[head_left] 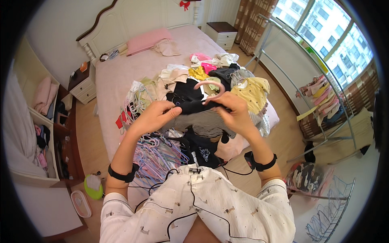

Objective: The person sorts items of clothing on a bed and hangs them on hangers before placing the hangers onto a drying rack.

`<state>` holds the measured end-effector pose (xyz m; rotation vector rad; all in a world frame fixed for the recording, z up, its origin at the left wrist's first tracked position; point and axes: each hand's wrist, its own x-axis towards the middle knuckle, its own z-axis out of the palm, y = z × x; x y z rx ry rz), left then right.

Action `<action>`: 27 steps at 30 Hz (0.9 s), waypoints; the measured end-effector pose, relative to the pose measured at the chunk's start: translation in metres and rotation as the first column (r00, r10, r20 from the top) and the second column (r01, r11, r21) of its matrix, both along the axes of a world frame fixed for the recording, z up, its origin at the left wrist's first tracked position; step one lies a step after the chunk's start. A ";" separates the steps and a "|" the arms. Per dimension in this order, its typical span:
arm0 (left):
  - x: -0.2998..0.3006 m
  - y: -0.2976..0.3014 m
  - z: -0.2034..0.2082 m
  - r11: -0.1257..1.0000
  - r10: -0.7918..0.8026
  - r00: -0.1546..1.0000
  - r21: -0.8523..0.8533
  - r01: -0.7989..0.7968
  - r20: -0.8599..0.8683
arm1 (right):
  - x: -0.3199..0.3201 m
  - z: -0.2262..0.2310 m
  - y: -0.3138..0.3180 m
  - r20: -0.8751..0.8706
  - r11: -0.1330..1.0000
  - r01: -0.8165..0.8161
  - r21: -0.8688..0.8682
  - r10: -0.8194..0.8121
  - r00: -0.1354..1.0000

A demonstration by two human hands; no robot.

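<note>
In front of my chest I hold up a black garment (pixel 192 106), one hand at each end of its upper edge. My left hand (pixel 159 116) pinches its left end, thumb on top. Its right end is in the closed fingers of my right hand (pixel 236 112). A pink hanger (pixel 221 90) shows its curved hook above the cloth between my hands; the rest of it is hidden. Grey striped cloth (pixel 198 121) hangs just below the black part; whether they are one piece I cannot tell. Behind lies a heap of clothes, with a yellow dotted top (pixel 252 94) nearest my right hand.
The clothes lie on a bed with a pink sheet (pixel 111 85). A pile of coloured hangers (pixel 156 158) is at its near left edge. On the right stands a metal drying rack (pixel 279 67) with small garments (pixel 322 99). An open wardrobe (pixel 30 109) is at left.
</note>
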<state>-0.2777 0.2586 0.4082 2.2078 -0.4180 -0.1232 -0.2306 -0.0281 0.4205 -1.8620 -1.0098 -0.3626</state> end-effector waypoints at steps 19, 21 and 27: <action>-0.065 0.014 -0.041 0.908 0.222 0.974 -0.373 -0.190 0.042 | -0.009 -0.066 -0.063 -0.302 0.970 0.193 -0.149 -0.230 0.925; -0.066 0.015 -0.043 0.900 0.234 0.971 -0.386 -0.200 0.044 | -0.012 -0.063 -0.067 -0.408 0.969 0.183 -0.168 -0.237 0.882; -0.061 0.005 -0.055 0.878 0.205 0.978 -0.436 -0.199 -0.035 | -0.015 -0.082 -0.082 -0.204 0.925 0.231 -0.301 -0.299 0.932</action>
